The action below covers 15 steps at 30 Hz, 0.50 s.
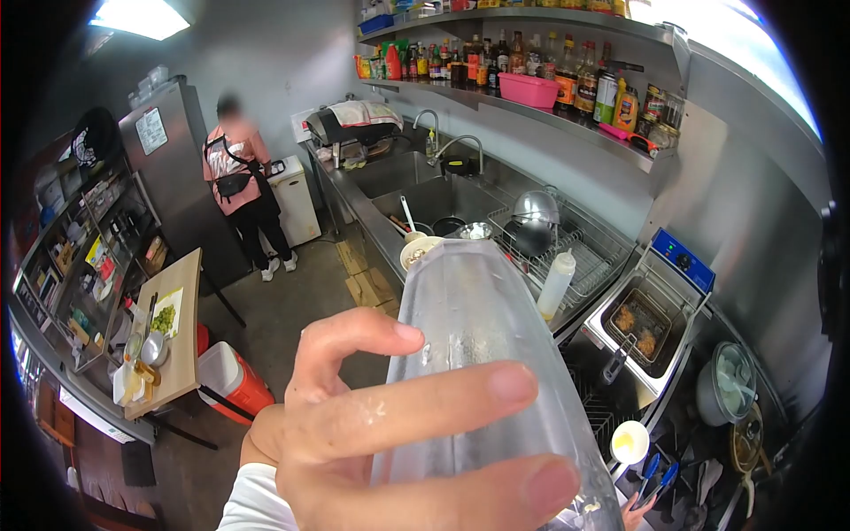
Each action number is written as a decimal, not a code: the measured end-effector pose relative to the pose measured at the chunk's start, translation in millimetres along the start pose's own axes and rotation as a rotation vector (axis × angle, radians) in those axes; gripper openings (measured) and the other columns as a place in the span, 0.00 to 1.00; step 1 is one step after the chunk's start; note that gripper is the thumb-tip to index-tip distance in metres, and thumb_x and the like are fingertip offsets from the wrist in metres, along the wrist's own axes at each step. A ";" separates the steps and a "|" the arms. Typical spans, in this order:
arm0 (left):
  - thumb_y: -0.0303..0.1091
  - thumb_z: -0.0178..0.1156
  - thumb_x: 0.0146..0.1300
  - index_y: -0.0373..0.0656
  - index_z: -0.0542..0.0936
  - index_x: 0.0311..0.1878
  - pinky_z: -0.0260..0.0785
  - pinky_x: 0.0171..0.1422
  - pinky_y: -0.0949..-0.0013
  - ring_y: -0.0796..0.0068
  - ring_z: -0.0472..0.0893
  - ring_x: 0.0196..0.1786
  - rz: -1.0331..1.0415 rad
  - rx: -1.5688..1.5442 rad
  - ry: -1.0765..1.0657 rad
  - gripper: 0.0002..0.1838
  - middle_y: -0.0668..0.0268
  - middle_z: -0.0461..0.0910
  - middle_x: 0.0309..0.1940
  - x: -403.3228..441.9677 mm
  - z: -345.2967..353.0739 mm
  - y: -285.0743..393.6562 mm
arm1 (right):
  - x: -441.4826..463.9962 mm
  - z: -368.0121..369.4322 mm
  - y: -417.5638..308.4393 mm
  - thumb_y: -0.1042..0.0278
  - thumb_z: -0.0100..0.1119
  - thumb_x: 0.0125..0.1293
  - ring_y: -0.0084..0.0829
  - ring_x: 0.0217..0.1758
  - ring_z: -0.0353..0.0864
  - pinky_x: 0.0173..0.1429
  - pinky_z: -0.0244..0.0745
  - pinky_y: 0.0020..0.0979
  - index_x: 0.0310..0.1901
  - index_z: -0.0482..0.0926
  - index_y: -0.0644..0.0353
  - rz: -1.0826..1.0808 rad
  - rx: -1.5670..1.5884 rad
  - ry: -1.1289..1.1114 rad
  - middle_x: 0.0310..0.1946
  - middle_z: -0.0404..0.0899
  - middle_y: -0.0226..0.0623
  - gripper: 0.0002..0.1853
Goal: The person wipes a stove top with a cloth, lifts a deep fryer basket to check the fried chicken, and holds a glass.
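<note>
A large clear, ribbed plastic container (469,301) fills the middle of the view, close to the camera. My left hand (416,416) reaches in from the lower left with a white sleeve, its fingers wrapped round the container's near side. At the bottom right my right hand (636,513) shows only in part beside the container, its fingers closed at the base of blue-tipped tongs (653,478). Just above the tongs is a white bowl (629,442) with something yellow inside. The container hides part of the stove and counter.
A fryer (620,332) with browned food in its basket stands right, beside a dish rack (584,257) and squeeze bottle (556,283). Sinks (390,173) line the wall. A person (235,168) stands at the back left, near a wooden table (188,292).
</note>
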<state>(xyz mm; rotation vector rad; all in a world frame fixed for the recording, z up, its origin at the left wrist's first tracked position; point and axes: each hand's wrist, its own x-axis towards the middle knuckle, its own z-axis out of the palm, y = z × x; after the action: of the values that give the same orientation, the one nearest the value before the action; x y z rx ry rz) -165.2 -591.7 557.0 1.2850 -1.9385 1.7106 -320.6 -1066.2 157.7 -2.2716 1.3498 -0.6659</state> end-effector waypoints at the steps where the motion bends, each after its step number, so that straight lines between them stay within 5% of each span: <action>1: 0.33 0.70 0.42 0.62 0.50 0.67 0.63 0.49 0.51 0.49 0.76 0.47 0.043 0.025 -0.026 0.50 0.58 0.75 0.48 -0.1 -0.2 -0.9 | 0.9 1.7 2.7 0.34 0.46 0.60 0.47 0.42 0.79 0.39 0.73 0.41 0.65 0.56 0.50 0.001 0.000 0.000 0.47 0.77 0.44 0.38; 2: 0.33 0.70 0.42 0.62 0.50 0.67 0.63 0.49 0.51 0.49 0.76 0.47 0.044 0.025 -0.026 0.50 0.58 0.75 0.48 5.7 5.6 5.8 | 1.3 2.8 4.3 0.34 0.46 0.60 0.47 0.42 0.79 0.40 0.72 0.42 0.65 0.56 0.48 0.008 -0.004 0.006 0.47 0.77 0.44 0.38; 4: 0.33 0.70 0.41 0.62 0.51 0.67 0.63 0.51 0.51 0.48 0.76 0.48 -0.380 -0.007 0.290 0.50 0.58 0.75 0.48 22.1 22.3 28.8 | 1.3 3.2 4.1 0.33 0.46 0.60 0.47 0.42 0.79 0.40 0.72 0.42 0.65 0.55 0.47 0.015 -0.006 0.013 0.47 0.77 0.43 0.37; 8: 0.36 0.69 0.42 0.63 0.51 0.67 0.63 0.51 0.51 0.48 0.76 0.47 -0.389 -0.053 0.089 0.49 0.58 0.75 0.48 12.2 8.6 41.6 | -2.9 -2.7 -5.5 0.34 0.45 0.60 0.47 0.42 0.78 0.41 0.71 0.43 0.66 0.55 0.44 0.015 0.027 0.006 0.47 0.77 0.43 0.36; 10: 0.32 0.69 0.43 0.53 0.64 0.41 0.58 0.45 0.51 0.65 0.75 0.42 -0.782 0.506 0.199 0.25 0.80 0.67 0.37 41.4 33.8 54.9 | -4.9 -7.5 -9.8 0.35 0.45 0.60 0.47 0.43 0.78 0.41 0.71 0.43 0.66 0.55 0.44 0.009 0.023 0.011 0.47 0.77 0.43 0.36; 14: 0.30 0.71 0.38 0.53 0.63 0.39 0.58 0.46 0.51 0.67 0.75 0.44 -0.807 0.431 0.119 0.27 0.81 0.66 0.37 28.9 14.0 45.0 | -5.7 -8.6 -12.1 0.35 0.45 0.61 0.48 0.44 0.78 0.43 0.71 0.44 0.66 0.55 0.46 -0.004 0.030 0.013 0.48 0.77 0.44 0.36; 15: 0.36 0.68 0.43 0.58 0.57 0.53 0.60 0.49 0.51 0.58 0.75 0.45 -0.395 0.218 0.045 0.35 0.70 0.70 0.43 12.5 2.9 15.9 | -4.9 -7.5 -10.4 0.35 0.45 0.60 0.49 0.44 0.78 0.43 0.70 0.44 0.66 0.56 0.47 0.007 0.025 0.016 0.48 0.77 0.45 0.37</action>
<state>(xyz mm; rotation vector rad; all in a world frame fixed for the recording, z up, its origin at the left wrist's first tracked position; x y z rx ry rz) -183.1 -601.1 554.1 1.5637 -1.3816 1.7548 -319.8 -1058.0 168.7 -2.2457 1.3481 -0.6963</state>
